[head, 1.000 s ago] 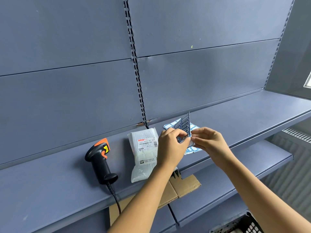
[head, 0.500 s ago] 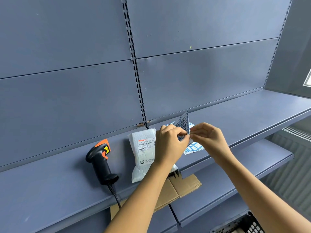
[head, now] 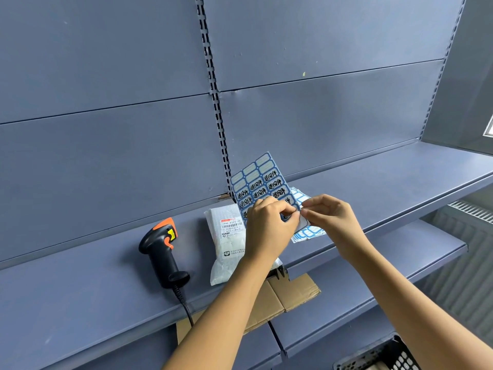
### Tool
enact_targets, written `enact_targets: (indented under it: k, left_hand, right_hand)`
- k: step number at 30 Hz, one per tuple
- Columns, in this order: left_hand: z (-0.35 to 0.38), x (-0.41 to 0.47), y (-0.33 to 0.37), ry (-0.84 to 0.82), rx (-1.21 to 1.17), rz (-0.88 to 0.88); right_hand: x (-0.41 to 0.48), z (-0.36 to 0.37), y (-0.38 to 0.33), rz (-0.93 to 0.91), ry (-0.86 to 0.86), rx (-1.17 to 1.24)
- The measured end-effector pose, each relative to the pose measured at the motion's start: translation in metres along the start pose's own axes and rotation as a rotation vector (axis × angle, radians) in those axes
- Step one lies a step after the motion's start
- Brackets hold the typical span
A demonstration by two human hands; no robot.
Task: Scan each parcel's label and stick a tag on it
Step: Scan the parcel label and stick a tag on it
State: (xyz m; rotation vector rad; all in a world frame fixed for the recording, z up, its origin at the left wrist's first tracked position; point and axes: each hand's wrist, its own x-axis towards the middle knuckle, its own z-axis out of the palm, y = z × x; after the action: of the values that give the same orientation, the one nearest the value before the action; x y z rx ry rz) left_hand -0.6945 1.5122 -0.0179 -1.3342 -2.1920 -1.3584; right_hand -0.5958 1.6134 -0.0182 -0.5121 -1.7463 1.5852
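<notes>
- Two hands busy, head view only. Left hand (head: 269, 231) pinches the tag sheet (head: 260, 182) and holds it tilted up off the shelf (head: 80, 289), printed side toward the camera.
- Why up?
- Probably so the right hand (head: 333, 222) can work the lower edge. Its fingers are pinched narrow on the tag sheet there. Whether a tag is lifted yet I can't tell, the hands hide it.
- Parcel?
- White parcel (head: 226, 244) lies flat on the shelf, label up, partly under the left hand. Face-up suits scanning and leaves room for a tag. No tag seen on it.
- Scanner?
- Scanner (head: 162, 247) rests on the shelf left of the parcel, apart from it, untouched, with its cord dropping over the front edge. Parked in reach, I'd say.
- Anything else?
- Spare sheet (head: 309, 232) flat behind the hands, cardboard (head: 290, 292) on the lower shelf.
- Step?
- My call: peeling a tag, sticking comes next.
</notes>
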Motion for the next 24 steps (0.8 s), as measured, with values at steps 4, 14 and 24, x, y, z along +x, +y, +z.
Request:
enact_targets:
  k: [4,14,24]
  left_hand:
    - [-0.0023,0.0013,0.0004,-0.005,-0.043,-0.018]
    - [-0.0026,0.0019,0.0039,-0.024,-0.138,-0.131]
    - [0.0023,0.0021,0.0033,-0.034,-0.195,-0.164]
  right_hand:
    - [-0.0002,0.0016,-0.0006,-0.002,0.013,0.011]
    - [-0.0005,0.0043,0.0014,0.011,0.047,0.042]
    - [0.0001,0.0072,0.0087,0.128,0.128,0.195]
